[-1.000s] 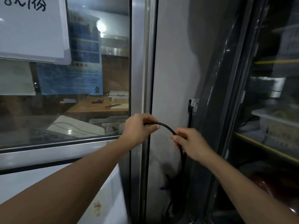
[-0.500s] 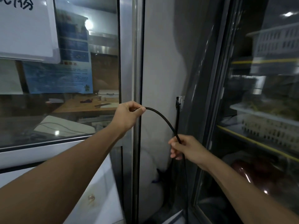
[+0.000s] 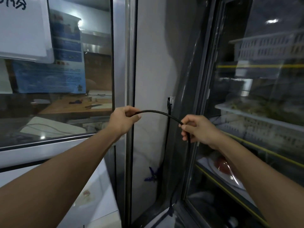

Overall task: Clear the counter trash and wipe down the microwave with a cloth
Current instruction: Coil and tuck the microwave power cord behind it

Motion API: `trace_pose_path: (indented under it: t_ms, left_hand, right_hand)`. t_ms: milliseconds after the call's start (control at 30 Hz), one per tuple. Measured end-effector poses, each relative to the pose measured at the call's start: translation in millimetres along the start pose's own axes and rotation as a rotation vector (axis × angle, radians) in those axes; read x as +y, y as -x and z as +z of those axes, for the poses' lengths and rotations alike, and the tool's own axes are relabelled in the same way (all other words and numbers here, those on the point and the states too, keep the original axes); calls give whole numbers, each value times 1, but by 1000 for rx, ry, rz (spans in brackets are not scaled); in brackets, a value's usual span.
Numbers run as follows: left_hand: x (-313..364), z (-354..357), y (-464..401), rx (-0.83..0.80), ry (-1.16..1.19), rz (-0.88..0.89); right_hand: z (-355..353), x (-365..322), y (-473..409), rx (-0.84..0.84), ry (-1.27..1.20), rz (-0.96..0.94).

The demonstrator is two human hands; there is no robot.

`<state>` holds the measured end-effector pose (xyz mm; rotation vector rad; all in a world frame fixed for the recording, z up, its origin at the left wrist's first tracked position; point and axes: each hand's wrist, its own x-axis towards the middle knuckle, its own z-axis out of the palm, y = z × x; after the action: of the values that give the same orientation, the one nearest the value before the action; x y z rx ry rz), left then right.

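A black power cable (image 3: 158, 112) arcs between my two hands in front of a grey wall. My left hand (image 3: 123, 120) grips one end of it beside the metal window frame. My right hand (image 3: 197, 129) pinches the cable further along, and from there it drops down the gap beside the glass-door fridge. No microwave, cloth or trash shows in this view.
A wall socket (image 3: 170, 101) sits just above the cable. A glass-door fridge (image 3: 263, 112) with baskets and trays fills the right. On the left is a window (image 3: 57, 79) with a whiteboard (image 3: 24, 28) and a blue poster. A white appliance top (image 3: 92, 195) lies lower left.
My hands have moved apart along the cable, the right one sliding right and away from the left, so the cable's arc is now wider and flatter. The view has shifted slightly.
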<state>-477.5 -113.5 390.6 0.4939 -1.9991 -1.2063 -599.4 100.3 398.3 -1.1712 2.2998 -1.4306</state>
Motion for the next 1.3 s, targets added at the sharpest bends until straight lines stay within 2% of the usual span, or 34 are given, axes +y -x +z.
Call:
trace_pose_path:
  t_ms: [67, 200, 400, 567, 667, 800, 900, 1000, 1167, 1300]
  left_hand:
    - [0, -1, 6, -73, -20, -5]
    - [-2, 6, 30, -20, -129, 67]
    - [-25, 49, 76, -256, 36, -24]
    - [-25, 86, 92, -452, 281, -144]
    - [-20, 105, 95, -515, 377, -172]
    - [-18, 108, 95, -565, 546, -297]
    - [-21, 99, 89, -530, 539, -297]
    - [-20, 83, 77, -415, 497, -278]
    - [-18, 35, 36, -227, 168, -145]
    - [-30, 0, 6, -110, -10, -148]
  right_hand:
    - [-7, -8, 2, 45, 58, -4]
    - [-17, -25, 0, 73, 127, 22]
    - [-23, -55, -20, 99, 162, 49]
    - [-25, -78, -36, 113, 163, 46]
    - [-27, -84, -47, 139, 192, 35]
    - [-37, -82, -58, 191, 249, 25]
    - [-40, -75, -63, 217, 255, 25]
    - [-41, -67, -68, 247, 245, 21]
    - [-36, -59, -75, 274, 157, 2]
    - [-23, -53, -74, 260, 71, 22]
